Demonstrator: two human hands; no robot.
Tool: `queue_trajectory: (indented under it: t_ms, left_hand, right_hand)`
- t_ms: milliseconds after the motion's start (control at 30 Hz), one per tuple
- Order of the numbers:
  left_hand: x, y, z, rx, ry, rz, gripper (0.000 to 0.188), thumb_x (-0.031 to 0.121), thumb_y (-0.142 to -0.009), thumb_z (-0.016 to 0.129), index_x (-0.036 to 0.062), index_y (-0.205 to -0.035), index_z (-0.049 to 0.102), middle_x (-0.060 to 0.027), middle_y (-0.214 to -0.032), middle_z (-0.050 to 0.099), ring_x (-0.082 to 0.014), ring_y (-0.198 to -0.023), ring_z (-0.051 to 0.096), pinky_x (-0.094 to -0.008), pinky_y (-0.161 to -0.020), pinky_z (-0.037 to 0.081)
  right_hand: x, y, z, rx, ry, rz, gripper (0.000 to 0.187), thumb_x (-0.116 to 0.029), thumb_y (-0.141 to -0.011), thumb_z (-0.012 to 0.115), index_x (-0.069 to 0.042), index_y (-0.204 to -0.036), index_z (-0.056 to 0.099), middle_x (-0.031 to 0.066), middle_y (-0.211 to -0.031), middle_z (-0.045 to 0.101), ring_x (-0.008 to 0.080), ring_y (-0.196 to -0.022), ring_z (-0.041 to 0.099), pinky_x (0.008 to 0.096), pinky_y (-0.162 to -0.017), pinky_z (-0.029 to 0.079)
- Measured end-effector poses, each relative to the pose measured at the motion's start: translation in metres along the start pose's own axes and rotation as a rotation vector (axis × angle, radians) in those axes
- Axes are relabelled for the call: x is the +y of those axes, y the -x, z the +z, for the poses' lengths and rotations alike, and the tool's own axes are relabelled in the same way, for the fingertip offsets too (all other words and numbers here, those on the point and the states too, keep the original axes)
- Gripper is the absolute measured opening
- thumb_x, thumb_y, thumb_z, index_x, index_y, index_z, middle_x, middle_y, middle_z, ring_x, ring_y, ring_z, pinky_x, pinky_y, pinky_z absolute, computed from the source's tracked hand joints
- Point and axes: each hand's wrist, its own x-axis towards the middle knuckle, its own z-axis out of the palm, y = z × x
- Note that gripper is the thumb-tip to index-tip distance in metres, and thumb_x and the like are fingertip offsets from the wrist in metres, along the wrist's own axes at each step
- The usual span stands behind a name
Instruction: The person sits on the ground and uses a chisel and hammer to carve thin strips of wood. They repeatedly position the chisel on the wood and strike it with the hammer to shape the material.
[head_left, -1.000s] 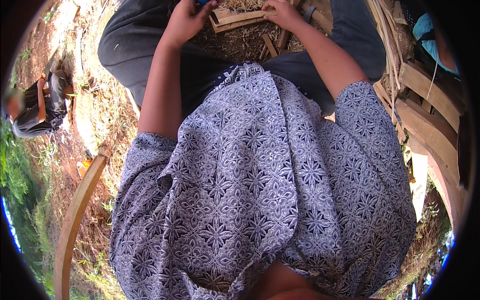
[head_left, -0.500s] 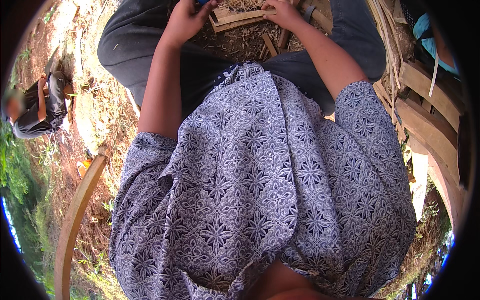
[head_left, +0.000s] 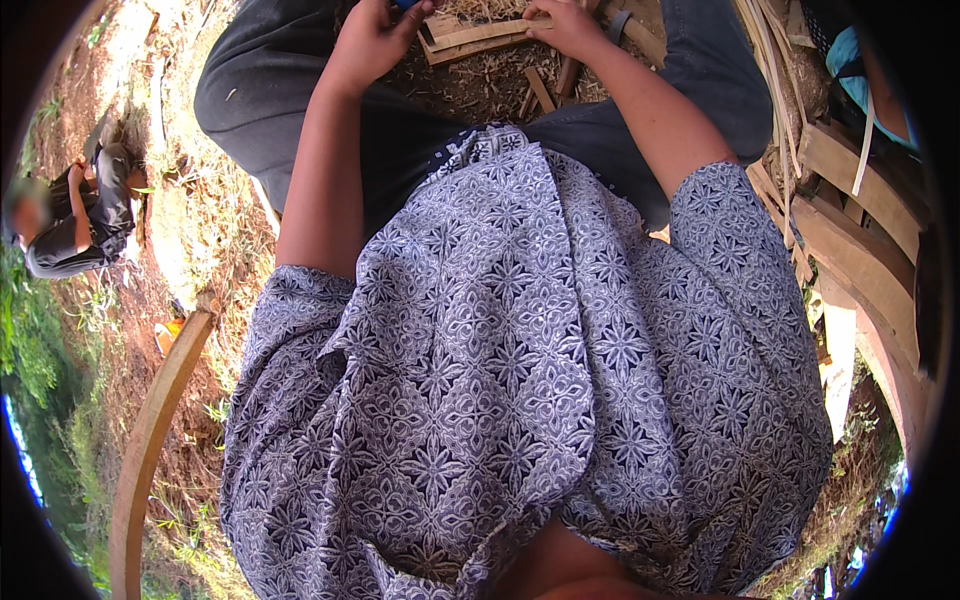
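Observation:
At the top edge, my left hand (head_left: 372, 45) is closed on a small blue object (head_left: 405, 3), mostly cut off by the frame, so its kind does not show. My right hand (head_left: 568, 28) pinches the right end of a thin, pale wooden strip (head_left: 485, 36) between thumb and fingers. The strip runs leftward toward my left hand. Just beneath it lies another flat piece of wood (head_left: 455, 57). Both hands are between my spread knees, over ground strewn with shavings (head_left: 440, 95).
Short wood offcuts (head_left: 540, 90) lie below the strip. On the right are long thin strips (head_left: 775, 80) and stacked curved boards (head_left: 860, 250). A curved wooden piece (head_left: 150, 450) rises at the left. Another person (head_left: 80, 220) sits far left; a blue cloth (head_left: 850, 75) shows upper right.
My hands and the strip look almost unmoved. The seated person at far left has shifted their arms slightly.

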Motion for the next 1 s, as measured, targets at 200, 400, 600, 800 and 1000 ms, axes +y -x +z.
queue_trajectory:
  t_ms: [200,400,600,800,1000]
  left_hand:
    - [0.004,0.001,0.000,-0.008,-0.014,-0.012,0.018,0.005,-0.104,0.060,0.0020,-0.121,0.056,-0.0044,-0.104,0.066,-0.0125,-0.097,0.063,-0.0287,-0.082,0.053]
    - [0.006,0.001,0.002,0.001,-0.017,-0.013,0.017,0.005,-0.104,0.060,0.0019,-0.120,0.057,-0.0041,-0.103,0.066,-0.0127,-0.095,0.064,-0.0291,-0.081,0.054]
    - [0.009,0.002,0.004,0.017,-0.047,-0.022,0.016,0.007,-0.103,0.061,0.0021,-0.118,0.058,-0.0037,-0.101,0.067,-0.0120,-0.093,0.063,-0.0283,-0.079,0.054]
    - [0.010,0.001,0.005,-0.036,-0.253,0.019,0.018,0.011,-0.101,0.066,0.0014,-0.114,0.058,-0.0056,-0.091,0.066,-0.0116,-0.085,0.062,-0.0289,-0.071,0.052]
    - [0.020,0.006,0.009,-0.085,-0.121,-0.150,0.016,0.009,-0.101,0.065,0.0026,-0.114,0.058,-0.0040,-0.087,0.064,-0.0091,-0.079,0.058,-0.0288,-0.066,0.051]
  right_hand:
    - [0.007,-0.003,0.005,0.013,-0.021,-0.021,0.025,-0.023,-0.085,0.076,-0.011,-0.106,0.072,0.0178,-0.105,0.068,0.0350,-0.100,0.068,0.0429,-0.086,0.056]
    - [0.007,-0.002,0.005,0.022,-0.010,-0.023,0.025,-0.023,-0.084,0.076,-0.012,-0.107,0.072,0.0173,-0.104,0.069,0.0346,-0.099,0.069,0.0427,-0.085,0.056]
    - [0.000,-0.002,-0.001,-0.037,-0.030,0.031,0.026,-0.022,-0.084,0.076,-0.011,-0.106,0.072,0.0176,-0.104,0.069,0.0341,-0.099,0.069,0.0424,-0.085,0.056]
    - [-0.019,0.002,-0.012,-0.066,-0.059,0.116,0.025,-0.022,-0.084,0.076,-0.010,-0.105,0.072,0.0174,-0.106,0.068,0.0339,-0.096,0.069,0.0433,-0.084,0.056]
    - [0.051,-0.021,-0.005,0.180,-0.347,0.123,0.031,-0.030,-0.088,0.076,-0.009,-0.111,0.071,0.0187,-0.120,0.065,0.0296,-0.104,0.067,0.0446,-0.093,0.054]
